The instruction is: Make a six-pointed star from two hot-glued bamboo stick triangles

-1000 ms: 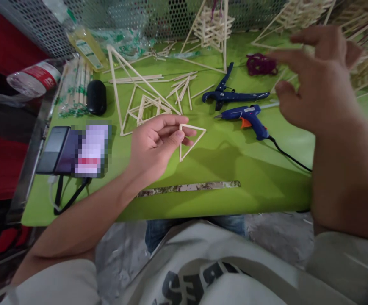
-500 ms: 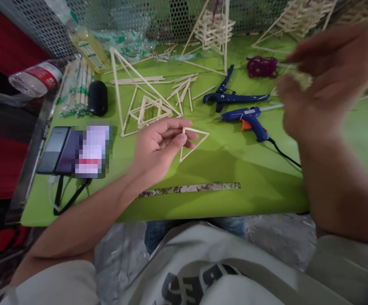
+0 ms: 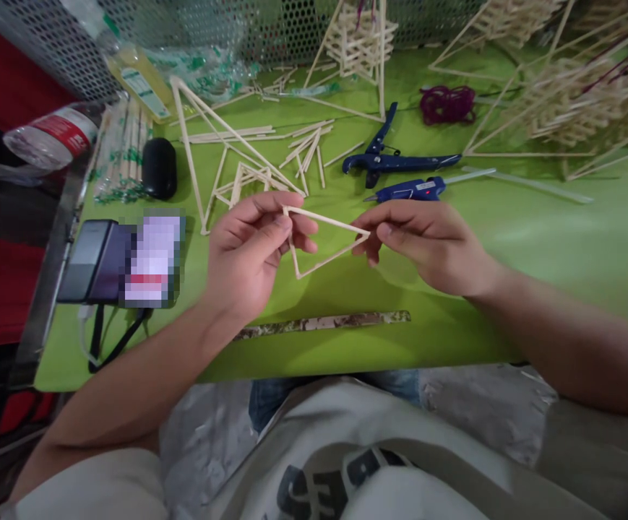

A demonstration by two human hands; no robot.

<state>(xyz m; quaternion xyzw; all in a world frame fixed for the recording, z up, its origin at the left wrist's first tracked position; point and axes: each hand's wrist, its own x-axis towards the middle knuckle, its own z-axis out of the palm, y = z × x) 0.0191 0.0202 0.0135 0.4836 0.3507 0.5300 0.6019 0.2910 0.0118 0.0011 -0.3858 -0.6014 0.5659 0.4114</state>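
A small triangle of thin wooden sticks (image 3: pixel 327 219) is held up over the green table. My left hand (image 3: pixel 248 253) pinches its upper left corner between thumb and forefinger. At the right corner, the thumb and forefinger of my right hand (image 3: pixel 427 245) close on the tip. Just behind the right hand lies a blue glue gun (image 3: pixel 411 190), its handle hidden by the hand. Blue cutters (image 3: pixel 400 162) rest beyond it. Behind the left hand stands a larger triangular stick frame (image 3: pixel 188 155), with smaller joined sticks partly covered by the fingers.
Loose sticks (image 3: pixel 308 148) lie mid-table. Finished stick structures (image 3: pixel 568 108) crowd the back right, near a purple cord bundle (image 3: pixel 446 105). At left are a power bank (image 3: pixel 89 260), a phone (image 3: pixel 154 256), a black case (image 3: pixel 159 167) and bottles. A flat patterned strip (image 3: pixel 324 321) lies near the front edge.
My right hand has come down from the upper right and taken the triangle's right corner. The left hand has shifted slightly left, still gripping the triangle.
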